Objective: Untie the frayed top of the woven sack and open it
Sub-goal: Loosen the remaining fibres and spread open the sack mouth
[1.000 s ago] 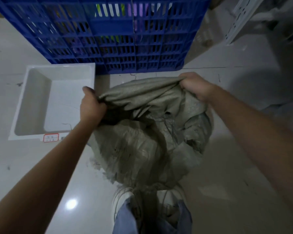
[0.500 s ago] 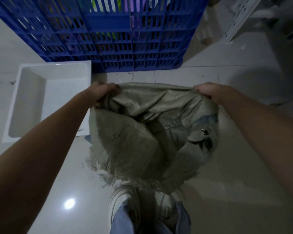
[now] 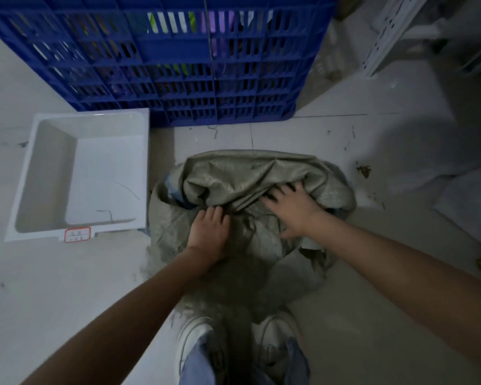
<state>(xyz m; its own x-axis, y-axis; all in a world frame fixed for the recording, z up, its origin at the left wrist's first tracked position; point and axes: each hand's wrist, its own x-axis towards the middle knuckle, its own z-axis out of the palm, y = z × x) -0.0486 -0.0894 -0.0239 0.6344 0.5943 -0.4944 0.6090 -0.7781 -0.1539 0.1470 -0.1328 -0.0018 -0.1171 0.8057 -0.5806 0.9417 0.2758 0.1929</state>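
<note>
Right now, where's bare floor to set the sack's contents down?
Free: the floor strip between sack and blue crate, and the open floor below the white tray. The tray holds only stray threads. Crowded: near the shoes, and debris right of the sack.

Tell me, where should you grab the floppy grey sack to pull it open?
Probably grab the woven sack by the thick folded flap across its far side, just beyond the right hand. Come from the near side, fingers tucked under the fold's dark edge. It stands up in a bunched ridge, so a grip fits there; by the left hand the cloth lies flat.
</note>
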